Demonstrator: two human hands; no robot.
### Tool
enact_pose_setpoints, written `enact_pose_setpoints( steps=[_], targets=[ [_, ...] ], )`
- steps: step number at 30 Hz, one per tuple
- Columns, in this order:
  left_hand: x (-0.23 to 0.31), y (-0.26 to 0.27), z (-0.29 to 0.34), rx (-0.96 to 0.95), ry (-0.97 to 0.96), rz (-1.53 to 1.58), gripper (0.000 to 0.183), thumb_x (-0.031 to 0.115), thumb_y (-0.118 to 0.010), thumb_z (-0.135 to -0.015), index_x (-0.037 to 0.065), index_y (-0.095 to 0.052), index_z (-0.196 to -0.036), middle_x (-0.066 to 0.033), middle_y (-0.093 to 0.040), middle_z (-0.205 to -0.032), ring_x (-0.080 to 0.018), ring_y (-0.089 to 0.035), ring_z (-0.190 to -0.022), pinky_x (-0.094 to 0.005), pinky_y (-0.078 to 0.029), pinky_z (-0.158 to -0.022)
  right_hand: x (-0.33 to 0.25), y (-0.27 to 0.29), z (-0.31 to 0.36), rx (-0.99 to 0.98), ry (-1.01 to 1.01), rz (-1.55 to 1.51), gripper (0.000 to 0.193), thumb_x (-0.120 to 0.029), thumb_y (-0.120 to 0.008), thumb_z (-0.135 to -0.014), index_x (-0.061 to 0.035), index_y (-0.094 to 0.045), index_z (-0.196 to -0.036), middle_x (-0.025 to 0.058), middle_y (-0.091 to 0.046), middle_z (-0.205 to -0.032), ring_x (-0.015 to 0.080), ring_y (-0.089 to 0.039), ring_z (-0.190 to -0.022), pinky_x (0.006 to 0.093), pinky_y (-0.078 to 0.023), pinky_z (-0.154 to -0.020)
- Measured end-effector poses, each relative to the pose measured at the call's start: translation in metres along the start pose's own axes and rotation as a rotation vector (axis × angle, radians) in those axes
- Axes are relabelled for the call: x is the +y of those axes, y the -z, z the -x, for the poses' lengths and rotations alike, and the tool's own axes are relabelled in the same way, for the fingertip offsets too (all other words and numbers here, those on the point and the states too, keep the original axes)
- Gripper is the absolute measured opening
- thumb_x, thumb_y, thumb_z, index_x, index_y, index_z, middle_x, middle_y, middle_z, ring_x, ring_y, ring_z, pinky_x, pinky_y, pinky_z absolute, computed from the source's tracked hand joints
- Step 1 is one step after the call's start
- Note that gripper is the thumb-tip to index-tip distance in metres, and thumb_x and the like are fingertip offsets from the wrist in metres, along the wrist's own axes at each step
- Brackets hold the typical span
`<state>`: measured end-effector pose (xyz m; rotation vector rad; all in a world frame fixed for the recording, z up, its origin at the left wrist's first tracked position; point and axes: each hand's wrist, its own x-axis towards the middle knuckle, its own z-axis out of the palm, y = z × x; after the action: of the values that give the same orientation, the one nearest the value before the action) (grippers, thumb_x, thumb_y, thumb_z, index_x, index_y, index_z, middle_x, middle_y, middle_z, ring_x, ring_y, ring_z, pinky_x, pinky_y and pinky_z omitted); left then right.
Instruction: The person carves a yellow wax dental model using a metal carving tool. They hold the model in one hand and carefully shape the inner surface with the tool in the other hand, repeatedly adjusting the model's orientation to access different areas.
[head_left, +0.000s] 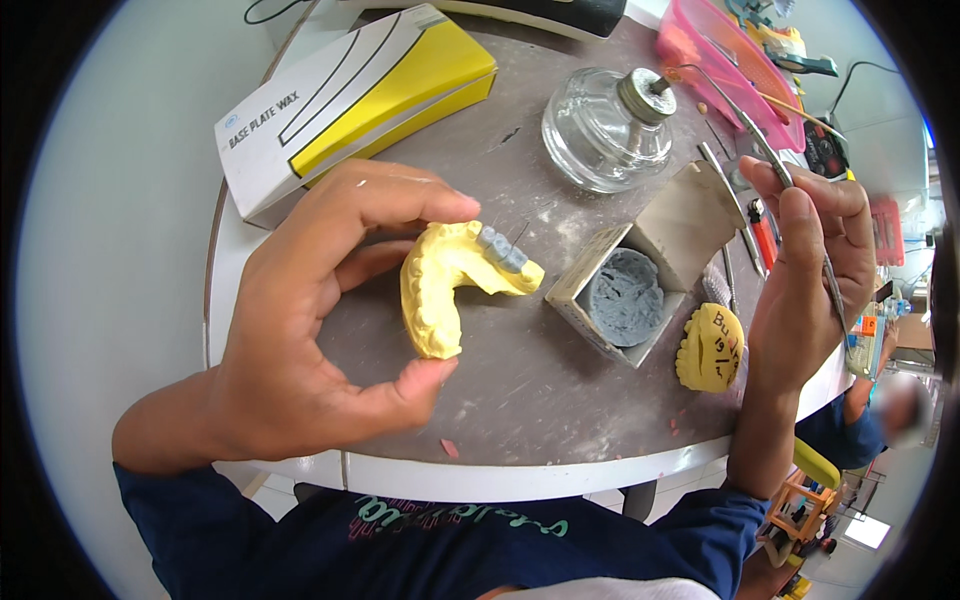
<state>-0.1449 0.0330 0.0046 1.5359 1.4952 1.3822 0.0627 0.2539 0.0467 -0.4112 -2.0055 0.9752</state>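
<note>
My left hand [310, 310] pinches a yellow plaster dental cast [425, 290] between thumb and fingers, held up over the table. Grey-blue wax [502, 250] covers several teeth on the cast's right arm, with a thin pin standing out of it. In my right hand [815, 250] is a slim metal wax carving instrument [750, 125], its bent tip pointing up and left beside the spirit lamp's wick. The glass spirit lamp [608, 135] shows no clear flame. Between my hands an opened cardboard box [575, 290] holds a round block of grey-blue wax [626, 297].
A second yellow cast [710, 348] with handwriting lies right of the wax box. At the upper left sits a white and yellow carton [350, 110]. A pink basket [735, 70] of tools stands at the far right, near a red lighter [763, 235]. Another person [880, 410] is at the right.
</note>
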Motion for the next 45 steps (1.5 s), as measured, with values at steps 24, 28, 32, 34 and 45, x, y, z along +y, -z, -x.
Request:
enact_pose_setpoints(
  steps=[24, 28, 32, 34, 45],
  targets=[
    [-0.001, 0.002, -0.003, 0.095, 0.03, 0.079, 0.062, 0.015, -0.076, -0.076, -0.004, -0.044, -0.126, -0.0226, -0.055, -0.126, -0.0237, -0.056, -0.118, -0.0335, -0.044, -0.103, -0.026, -0.003, 0.022, -0.214, 0.029, -0.044, 0.017, -0.014, -0.058, -0.094, 0.0, -0.052, -0.1, 0.0152, -0.059, -0.094, 0.0251, -0.064, -0.088, 0.0456, -0.051, -0.093],
    [-0.003, 0.002, -0.005, 0.141, 0.134, 0.121, 0.065, 0.034, -0.08, -0.079, -0.004, -0.048, -0.121, -0.0252, -0.059, -0.123, -0.0229, -0.061, -0.112, -0.034, -0.045, -0.102, -0.038, -0.019, 0.035, -0.372, -0.117, -0.08, 0.021, -0.015, -0.065, -0.09, -0.002, -0.049, -0.092, 0.016, -0.062, -0.082, 0.0303, -0.066, -0.091, 0.046, -0.05, -0.092],
    [-0.003, 0.0, -0.005, 0.2, 0.186, 0.132, 0.065, 0.039, -0.08, -0.079, -0.004, -0.051, -0.118, -0.0256, -0.061, -0.12, -0.024, -0.062, -0.111, -0.035, -0.047, -0.101, -0.022, -0.022, 0.034, -0.53, -0.02, -0.048, 0.016, -0.008, -0.064, -0.088, -0.0017, -0.05, -0.091, 0.0166, -0.066, -0.083, 0.0333, -0.066, -0.101, 0.0498, -0.044, -0.1],
    [-0.003, -0.001, -0.006, 0.205, 0.191, 0.125, 0.064, 0.04, -0.08, -0.079, -0.003, -0.051, -0.117, -0.0254, -0.061, -0.12, -0.0247, -0.062, -0.112, -0.0355, -0.047, -0.101, -0.021, -0.022, 0.034, -0.543, -0.01, -0.025, 0.013, -0.007, -0.063, -0.087, -0.0018, -0.051, -0.09, 0.0163, -0.068, -0.084, 0.0319, -0.066, -0.102, 0.0522, -0.04, -0.105],
    [-0.005, 0.001, -0.005, 0.165, 0.115, 0.074, 0.057, 0.03, -0.077, -0.08, -0.004, -0.05, -0.118, -0.0268, -0.06, -0.12, -0.026, -0.061, -0.113, -0.0359, -0.046, -0.102, -0.023, -0.024, 0.034, -0.538, -0.045, 0.012, 0.013, -0.005, -0.064, -0.086, -0.0025, -0.052, -0.09, 0.0157, -0.069, -0.083, 0.0299, -0.066, -0.101, 0.0515, -0.039, -0.105]
  ],
)
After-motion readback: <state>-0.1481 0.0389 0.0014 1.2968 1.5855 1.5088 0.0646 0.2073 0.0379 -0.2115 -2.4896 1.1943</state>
